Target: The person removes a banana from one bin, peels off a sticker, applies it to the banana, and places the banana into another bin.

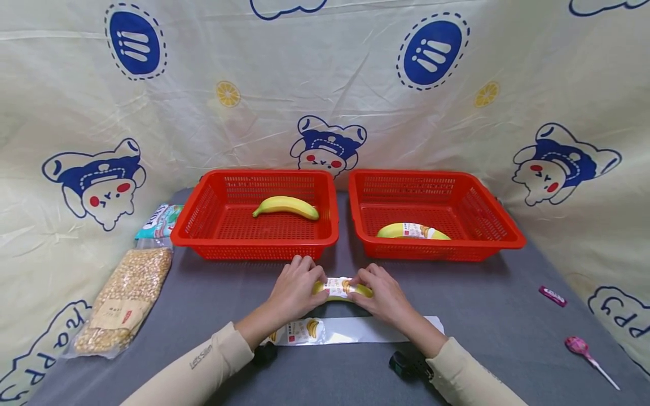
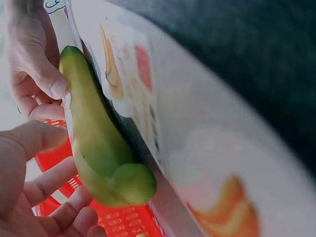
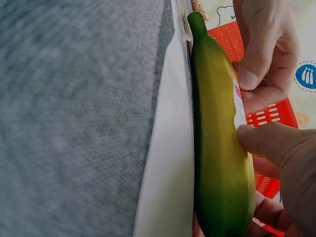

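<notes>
A yellow banana with green ends (image 1: 319, 287) lies crosswise between my hands, a printed white label (image 1: 336, 287) around its middle. My left hand (image 1: 297, 286) holds the left part, its fingers bent over the far side. My right hand (image 1: 382, 293) grips the right part, and in the right wrist view its thumb (image 3: 256, 138) presses beside the label's edge. Just in front lies a white backing strip (image 1: 355, 331), with banana-printed labels (image 1: 304, 331) at its left end. Whether the banana touches the table cannot be seen.
Behind the hands stand two red baskets. The left basket (image 1: 254, 251) contains a plain banana (image 1: 286, 206); the right basket (image 1: 431, 252) has a labelled banana (image 1: 391, 230). Packaged kernels (image 1: 127, 293) and a blue packet (image 1: 159, 221) lie left; a small purple candy (image 1: 552, 296) and lollipop (image 1: 576, 345) lie right.
</notes>
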{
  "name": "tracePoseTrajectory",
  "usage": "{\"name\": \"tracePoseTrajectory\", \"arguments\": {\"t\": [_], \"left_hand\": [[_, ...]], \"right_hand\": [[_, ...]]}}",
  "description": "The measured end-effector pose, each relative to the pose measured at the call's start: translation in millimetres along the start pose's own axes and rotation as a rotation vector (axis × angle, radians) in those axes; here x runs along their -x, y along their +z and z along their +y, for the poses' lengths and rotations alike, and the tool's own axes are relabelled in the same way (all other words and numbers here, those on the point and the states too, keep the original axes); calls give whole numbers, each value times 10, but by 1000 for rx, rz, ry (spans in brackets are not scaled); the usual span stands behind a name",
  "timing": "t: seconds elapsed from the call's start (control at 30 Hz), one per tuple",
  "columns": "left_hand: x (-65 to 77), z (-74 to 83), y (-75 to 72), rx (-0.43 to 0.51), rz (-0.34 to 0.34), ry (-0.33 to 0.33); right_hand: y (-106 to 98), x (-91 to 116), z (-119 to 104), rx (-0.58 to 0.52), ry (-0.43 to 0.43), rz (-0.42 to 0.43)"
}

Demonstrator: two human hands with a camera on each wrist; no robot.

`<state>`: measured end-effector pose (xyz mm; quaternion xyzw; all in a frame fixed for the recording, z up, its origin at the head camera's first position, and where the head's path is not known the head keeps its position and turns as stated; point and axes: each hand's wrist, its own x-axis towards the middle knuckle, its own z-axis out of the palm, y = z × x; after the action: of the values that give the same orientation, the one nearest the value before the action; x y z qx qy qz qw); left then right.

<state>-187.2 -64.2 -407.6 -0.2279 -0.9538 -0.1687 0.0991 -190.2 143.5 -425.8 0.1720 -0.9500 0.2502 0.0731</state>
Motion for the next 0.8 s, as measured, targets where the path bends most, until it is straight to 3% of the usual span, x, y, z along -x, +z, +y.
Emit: {"name": "tracePoseTrajectory", "arguments": {"t": [0.17,0.33,0.5,0.8], "left_hand": [[-40,49,28,-26,-36,11],[-37,9,24,-56,-73,-1],[-10,-24,8,-58,-87,29],[-12,-39,12,-99,-88,55]], "right_hand": [[0,8,11,1,-3,-1],[-10,13,8,-10,5,-6],[6,-8,-15,-12,5,-5],[61,-106,-97,13,-82,-7]]}}
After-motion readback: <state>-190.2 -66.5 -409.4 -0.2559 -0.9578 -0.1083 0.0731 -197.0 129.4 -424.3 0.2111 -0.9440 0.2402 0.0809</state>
